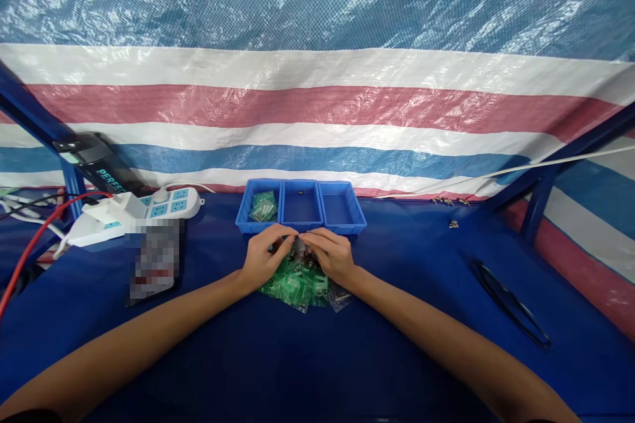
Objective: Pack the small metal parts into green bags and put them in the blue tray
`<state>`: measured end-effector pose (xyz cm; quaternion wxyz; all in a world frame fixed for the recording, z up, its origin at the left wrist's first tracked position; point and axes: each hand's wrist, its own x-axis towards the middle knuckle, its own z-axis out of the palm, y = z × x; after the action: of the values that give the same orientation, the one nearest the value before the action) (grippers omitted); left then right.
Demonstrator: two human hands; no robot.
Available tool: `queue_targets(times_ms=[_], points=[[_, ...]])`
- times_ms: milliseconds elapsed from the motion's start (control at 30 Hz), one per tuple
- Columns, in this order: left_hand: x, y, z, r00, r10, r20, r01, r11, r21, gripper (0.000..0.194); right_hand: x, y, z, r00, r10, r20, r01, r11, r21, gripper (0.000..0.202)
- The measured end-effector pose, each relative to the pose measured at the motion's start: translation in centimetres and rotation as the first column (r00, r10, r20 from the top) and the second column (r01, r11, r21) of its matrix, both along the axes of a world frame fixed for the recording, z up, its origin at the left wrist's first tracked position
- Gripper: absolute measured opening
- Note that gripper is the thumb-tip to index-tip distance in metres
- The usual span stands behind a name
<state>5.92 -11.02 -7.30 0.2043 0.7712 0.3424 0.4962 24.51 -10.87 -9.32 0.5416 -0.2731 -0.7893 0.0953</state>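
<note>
Both hands meet over a pile of small clear and green plastic bags (292,284), just in front of three blue bins. My left hand (265,254) has thumb and index finger pinched together; what is between them is too small to name. My right hand (332,254) is closed in a similar pinch beside it, its fingertips close to the left ones. Small dark pieces show between the hands. Green packets (264,206) lie in the left bin (242,215). The middle bin (301,201) holds one tiny dark piece. Beside it is the right bin (342,205).
A power strip (178,203) with plugs and cables, a dark bottle (106,168) and a phone (157,258) are at the left. Black glasses (510,301) lie at the right. Small brass-coloured pieces (453,224) rest near the back right, before a striped sheet (317,106).
</note>
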Motion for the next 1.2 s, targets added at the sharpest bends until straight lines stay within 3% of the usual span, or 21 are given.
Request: queue_targets(times_ms=[500, 767, 1000, 1200], points=[[-0.14, -0.08, -0.14, 0.999, 0.026, 0.019, -0.026, 0.999, 0.024, 0.014, 0.02, 0.05, -0.36, 0.999, 0.031, 0.012, -0.03, 0.998, -0.047, 0.031], [-0.11, -0.09, -0.12, 1.0, 0.022, 0.023, -0.022, 1.0, 0.017, 0.015, 0.01, 0.09, -0.49, 0.997, 0.056, 0.061, -0.055, 0.998, -0.011, 0.03], [-0.13, -0.12, -0.11, 1.0, 0.026, 0.017, -0.027, 0.999, 0.031, 0.016, -0.1, 0.01, -0.41, 0.997, 0.0, 0.071, -0.002, 0.999, 0.036, 0.029], [-0.16, -0.05, -0.2, 1.0, 0.017, 0.021, -0.017, 1.0, 0.022, 0.015, -0.1, 0.07, -0.36, 0.997, 0.045, 0.057, -0.046, 0.999, 0.012, 0.03]])
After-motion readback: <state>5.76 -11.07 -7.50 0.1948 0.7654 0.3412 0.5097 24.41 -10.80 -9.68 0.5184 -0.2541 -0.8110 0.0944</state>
